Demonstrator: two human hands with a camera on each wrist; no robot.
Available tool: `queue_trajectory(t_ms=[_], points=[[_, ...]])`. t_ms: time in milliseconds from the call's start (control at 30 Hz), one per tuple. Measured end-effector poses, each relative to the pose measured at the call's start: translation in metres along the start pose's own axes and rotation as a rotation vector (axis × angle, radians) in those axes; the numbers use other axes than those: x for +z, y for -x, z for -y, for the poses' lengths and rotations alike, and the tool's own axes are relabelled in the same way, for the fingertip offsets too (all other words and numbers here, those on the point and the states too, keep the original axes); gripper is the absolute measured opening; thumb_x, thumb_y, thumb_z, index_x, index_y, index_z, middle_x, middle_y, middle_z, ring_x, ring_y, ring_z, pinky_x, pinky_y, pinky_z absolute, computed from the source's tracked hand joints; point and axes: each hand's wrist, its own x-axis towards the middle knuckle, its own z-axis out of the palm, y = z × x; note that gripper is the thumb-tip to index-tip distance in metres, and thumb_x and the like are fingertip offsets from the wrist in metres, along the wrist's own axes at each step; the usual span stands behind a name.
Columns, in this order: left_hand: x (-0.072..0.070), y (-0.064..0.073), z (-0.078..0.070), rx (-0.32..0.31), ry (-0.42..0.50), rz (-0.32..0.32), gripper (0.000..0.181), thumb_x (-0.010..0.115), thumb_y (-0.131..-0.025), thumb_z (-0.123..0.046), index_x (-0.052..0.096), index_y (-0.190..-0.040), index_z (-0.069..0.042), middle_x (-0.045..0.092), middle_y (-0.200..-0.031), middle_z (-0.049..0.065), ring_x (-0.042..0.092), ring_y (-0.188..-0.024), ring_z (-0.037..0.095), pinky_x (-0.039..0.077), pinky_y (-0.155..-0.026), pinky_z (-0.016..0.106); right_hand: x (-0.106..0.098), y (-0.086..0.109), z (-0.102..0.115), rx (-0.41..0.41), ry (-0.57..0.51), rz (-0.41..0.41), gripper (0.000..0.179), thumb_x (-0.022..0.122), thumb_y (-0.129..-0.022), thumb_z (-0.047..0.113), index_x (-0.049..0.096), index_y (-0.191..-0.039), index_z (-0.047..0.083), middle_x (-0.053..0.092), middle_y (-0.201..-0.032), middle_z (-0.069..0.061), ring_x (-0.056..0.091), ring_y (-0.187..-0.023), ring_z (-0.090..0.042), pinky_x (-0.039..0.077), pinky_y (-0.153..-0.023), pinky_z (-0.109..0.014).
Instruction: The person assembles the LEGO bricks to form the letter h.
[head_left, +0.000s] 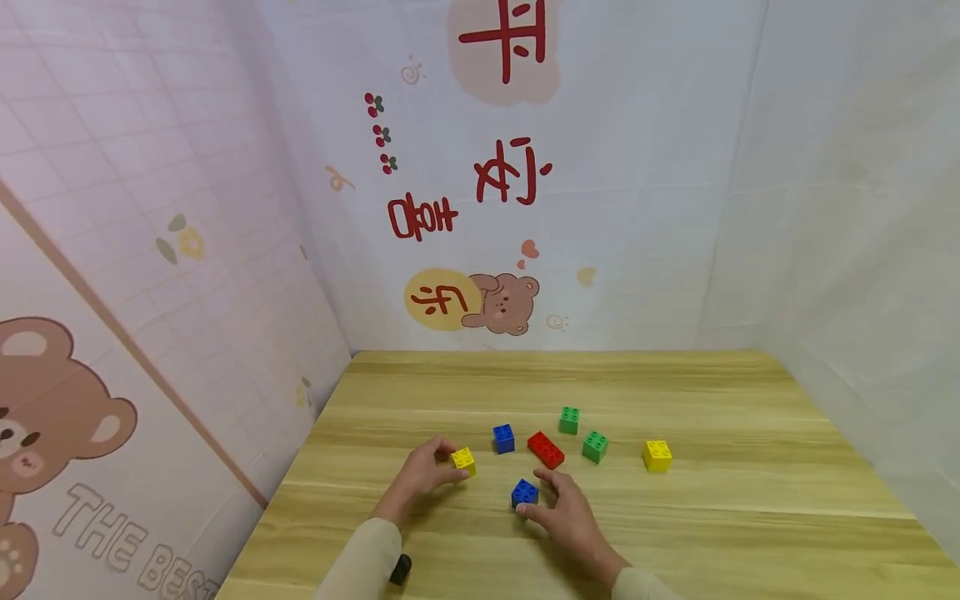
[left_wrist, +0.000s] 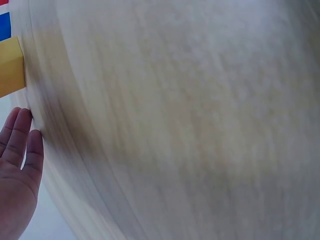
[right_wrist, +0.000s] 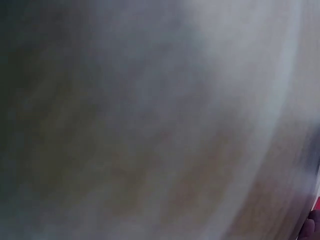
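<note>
On the wooden table, my left hand is around the left side of a yellow toy brick, thumb at its near side. In the left wrist view the fingers look fairly straight, with a gap below the yellow brick. My right hand has thumb and fingers spread about a blue toy brick, the thumb tip by its near edge. Whether the thumb touches it, I cannot tell. Only a little of the right hand shows in the blurred right wrist view.
Beyond the hands lie another blue brick, a longer red brick and two green bricks. A second yellow brick sits farther right. A small black object is beside the left sleeve. Printed cloth walls stand round the table.
</note>
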Motion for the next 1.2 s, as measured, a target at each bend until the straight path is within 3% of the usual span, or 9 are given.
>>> queue_trajectory(t_ms=[200, 500, 733, 1000, 1200], points=[[0.002, 0.000, 0.000, 0.015, 0.004, -0.002, 0.041, 0.086, -0.079, -0.020, 0.061, -0.108, -0.005, 0.063, -0.111, 0.008, 0.057, -0.106, 0.029, 0.046, -0.094, 0.049, -0.002, -0.002, -0.002, -0.032, 0.040, -0.013, 0.059, 0.086, -0.078, 0.027, 0.060, -0.125, 0.001, 0.055, -0.132, -0.020, 0.045, -0.130, -0.044, 0.034, -0.106, -0.059], [0.001, -0.001, 0.004, 0.029, -0.017, 0.007, 0.036, 0.084, -0.081, -0.019, 0.061, -0.105, -0.005, 0.062, -0.103, 0.007, 0.056, -0.094, 0.023, 0.048, -0.086, 0.043, -0.006, -0.004, -0.006, -0.034, 0.068, -0.016, 0.046, 0.085, -0.079, 0.027, 0.064, -0.113, 0.004, 0.060, -0.125, -0.014, 0.050, -0.125, -0.040, 0.036, -0.105, -0.058], [0.000, 0.000, 0.005, 0.049, -0.017, -0.002, 0.034, 0.083, -0.082, -0.017, 0.062, -0.105, -0.004, 0.063, -0.103, 0.009, 0.058, -0.096, 0.026, 0.048, -0.087, 0.044, -0.009, -0.010, -0.003, -0.016, 0.087, 0.039, 0.042, 0.083, -0.082, 0.028, 0.065, -0.114, 0.007, 0.062, -0.123, -0.010, 0.053, -0.120, -0.036, 0.039, -0.103, -0.057], [-0.004, -0.004, 0.002, 0.015, 0.015, 0.008, 0.033, 0.081, -0.085, -0.019, 0.064, -0.108, -0.004, 0.063, -0.102, 0.006, 0.057, -0.094, 0.021, 0.049, -0.086, 0.042, -0.010, -0.020, -0.003, -0.047, 0.104, 0.071, 0.043, 0.081, -0.084, 0.028, 0.065, -0.117, 0.005, 0.067, -0.114, -0.005, 0.060, -0.108, -0.028, 0.045, -0.097, -0.053], [-0.008, -0.010, -0.004, -0.010, 0.071, 0.009, 0.034, 0.079, -0.087, -0.022, 0.064, -0.112, -0.004, 0.063, -0.105, 0.006, 0.058, -0.097, 0.022, 0.051, -0.087, 0.040, -0.010, -0.028, 0.002, -0.037, 0.100, 0.082, 0.047, 0.081, -0.084, 0.027, 0.064, -0.121, 0.003, 0.067, -0.115, -0.007, 0.060, -0.109, -0.029, 0.045, -0.097, -0.053]])
